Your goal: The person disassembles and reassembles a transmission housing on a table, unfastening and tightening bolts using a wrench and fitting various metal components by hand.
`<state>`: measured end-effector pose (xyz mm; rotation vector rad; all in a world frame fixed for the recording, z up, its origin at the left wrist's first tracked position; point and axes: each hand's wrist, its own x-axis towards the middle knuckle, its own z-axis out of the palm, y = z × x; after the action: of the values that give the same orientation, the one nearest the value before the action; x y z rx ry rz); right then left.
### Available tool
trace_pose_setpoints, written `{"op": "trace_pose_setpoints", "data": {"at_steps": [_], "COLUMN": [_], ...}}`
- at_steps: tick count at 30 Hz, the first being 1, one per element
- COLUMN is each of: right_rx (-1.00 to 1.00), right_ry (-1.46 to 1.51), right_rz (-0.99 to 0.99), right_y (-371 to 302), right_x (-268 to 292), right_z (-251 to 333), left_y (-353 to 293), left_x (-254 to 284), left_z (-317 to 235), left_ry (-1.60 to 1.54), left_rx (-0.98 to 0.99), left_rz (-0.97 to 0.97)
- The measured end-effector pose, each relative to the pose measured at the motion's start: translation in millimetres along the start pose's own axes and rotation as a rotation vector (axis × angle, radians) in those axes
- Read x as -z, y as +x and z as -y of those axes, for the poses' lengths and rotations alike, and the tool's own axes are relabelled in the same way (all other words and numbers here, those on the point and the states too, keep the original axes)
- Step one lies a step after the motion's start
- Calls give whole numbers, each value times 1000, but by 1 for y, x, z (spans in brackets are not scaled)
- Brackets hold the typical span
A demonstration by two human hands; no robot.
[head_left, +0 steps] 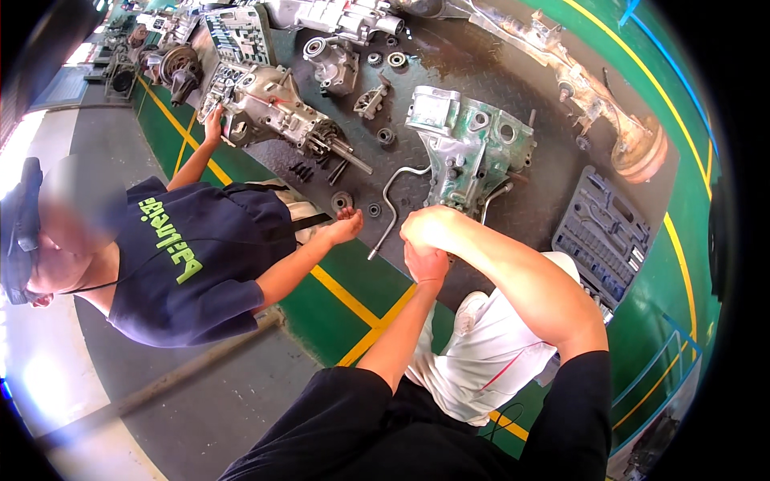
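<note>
My right hand (429, 228) is closed and lies over my left hand (426, 263), which is closed too. The two meet just below a greenish-grey metal gearbox housing (477, 160) on the dark bench. Whatever is between my fingers is hidden. To the left of the housing lies a bent metal rod (389, 204), with its lower end near the bench edge. A short metal handle (499, 191) sticks out at the housing's lower right.
A co-worker (192, 240) stands at left, one hand by another gearbox (277, 104). Gears, bearings (396, 59) and small castings lie between. At right are an open socket-set case (605, 224) and a rusty axle (593, 96). A blue-framed rack (662, 369) stands lower right.
</note>
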<state>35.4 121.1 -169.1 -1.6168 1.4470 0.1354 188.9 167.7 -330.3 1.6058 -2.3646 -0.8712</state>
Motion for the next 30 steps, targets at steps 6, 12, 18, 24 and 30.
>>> {"op": "trace_pose_setpoints", "data": {"at_steps": [6,12,18,24,30], "right_rx": [1,-12,-21,-24,-48], "right_ry": [-3,-10,-32,-19,-32], "right_rz": [-4,-8,-8,-11,14], "right_y": [1,-2,-1,6,0], "right_x": [1,-8,1,0,2], "right_z": [1,-10,-2,2,-2], "left_y": [-3,-7,-1,0,-3], "left_x": [5,21,8,3,6], "left_z": [-7,-40,-16,-2,-15], "left_ry": [-14,-186,-93,-18,-138], "left_rx": [2,55,-27,47,107], "left_rz": [-11,-11,-51,6,-11]}}
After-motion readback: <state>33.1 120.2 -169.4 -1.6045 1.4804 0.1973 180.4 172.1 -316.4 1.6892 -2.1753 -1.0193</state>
